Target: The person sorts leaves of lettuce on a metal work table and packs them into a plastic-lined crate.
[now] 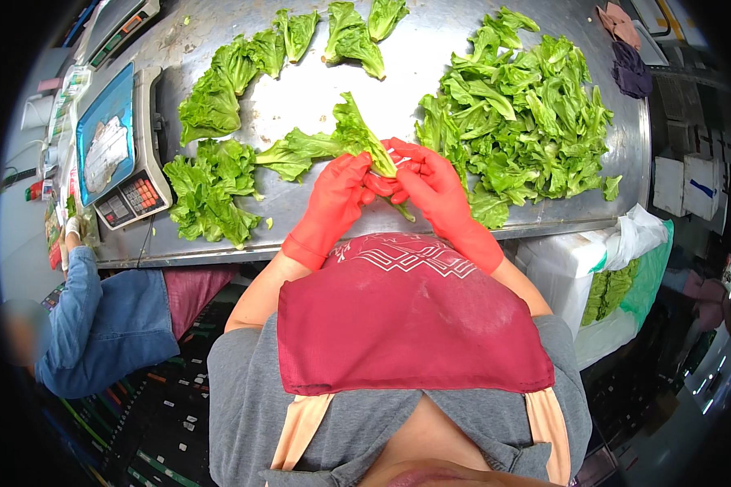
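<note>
My left hand (340,192), in a red rubber glove, pinches a small bunch of green leaf lettuce (358,129) near its base. My right hand (429,182), gloved the same way, has its fingers on the stem end of that bunch. A small whitish strip shows at the right fingers, too small to identify. Under the hands, a loose lettuce leaf tip (404,211) pokes out towards me. Left of the held bunch lies another lettuce piece (289,155) on the steel table (317,222). A large heap of loose lettuce leaves (524,122) is to the right of my hands.
Several lettuce bunches (210,100) curve along the table's left and far side. A digital scale (140,195) with a blue tray (128,85) stands at left. Purple cloth (632,70) lies far right. A foam box (560,268) stands beside me; a co-worker (122,329) is at left.
</note>
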A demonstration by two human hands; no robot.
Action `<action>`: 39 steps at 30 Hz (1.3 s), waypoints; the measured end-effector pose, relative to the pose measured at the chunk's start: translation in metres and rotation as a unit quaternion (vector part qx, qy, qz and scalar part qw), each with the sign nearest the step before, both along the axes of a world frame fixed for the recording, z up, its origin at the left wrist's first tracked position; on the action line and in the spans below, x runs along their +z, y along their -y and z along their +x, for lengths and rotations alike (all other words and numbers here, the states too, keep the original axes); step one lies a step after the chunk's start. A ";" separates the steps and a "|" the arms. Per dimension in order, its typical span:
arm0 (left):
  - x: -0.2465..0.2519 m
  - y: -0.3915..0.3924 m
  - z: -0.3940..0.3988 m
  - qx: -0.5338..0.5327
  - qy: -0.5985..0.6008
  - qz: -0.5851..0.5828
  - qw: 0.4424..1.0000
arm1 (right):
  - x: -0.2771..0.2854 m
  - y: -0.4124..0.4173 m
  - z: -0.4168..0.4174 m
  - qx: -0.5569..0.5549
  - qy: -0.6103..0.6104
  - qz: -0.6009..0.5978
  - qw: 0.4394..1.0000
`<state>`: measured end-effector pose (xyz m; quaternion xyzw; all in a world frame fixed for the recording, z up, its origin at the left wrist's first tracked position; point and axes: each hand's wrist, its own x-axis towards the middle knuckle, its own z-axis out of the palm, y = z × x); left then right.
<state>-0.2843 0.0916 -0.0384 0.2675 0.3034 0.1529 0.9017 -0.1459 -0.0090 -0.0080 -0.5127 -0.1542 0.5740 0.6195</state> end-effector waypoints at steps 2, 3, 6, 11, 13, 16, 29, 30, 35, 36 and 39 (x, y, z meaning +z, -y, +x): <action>0.006 0.001 0.004 0.002 -0.056 0.037 0.998 | -0.012 0.004 -0.002 -0.002 0.032 -0.020 0.999; 0.007 0.002 0.005 0.003 -0.084 0.056 0.995 | -0.016 0.005 -0.003 -0.002 0.049 -0.030 0.998; 0.006 0.006 0.007 0.026 -0.104 0.069 0.992 | -0.012 0.005 -0.002 0.036 0.194 -0.074 0.978; 0.006 0.005 0.003 0.016 -0.067 0.051 0.996 | -0.016 0.002 0.002 0.030 0.087 -0.087 0.992; 0.004 0.005 0.004 0.015 -0.059 0.036 0.997 | -0.017 0.002 0.002 0.022 0.067 -0.070 0.995; 0.003 0.005 0.007 0.021 -0.052 0.001 0.998 | -0.017 0.003 0.003 0.001 0.015 -0.038 0.999; 0.022 0.004 0.006 -0.166 -0.156 0.275 0.934 | -0.018 0.018 0.000 0.089 0.071 -0.049 0.992; 0.036 -0.002 0.002 -0.149 -0.172 0.287 0.931 | -0.018 0.020 0.005 0.077 0.050 -0.055 0.994; 0.053 -0.036 -0.083 0.155 -0.170 0.500 0.835 | 0.004 -0.002 -0.005 0.089 0.025 -0.051 0.994; 0.055 -0.052 -0.107 0.187 -0.243 0.510 0.804 | 0.006 -0.008 -0.005 0.115 0.048 -0.045 0.991; 0.028 -0.084 -0.192 0.343 -0.346 0.524 0.699 | 0.002 -0.028 -0.012 0.174 0.144 -0.033 0.974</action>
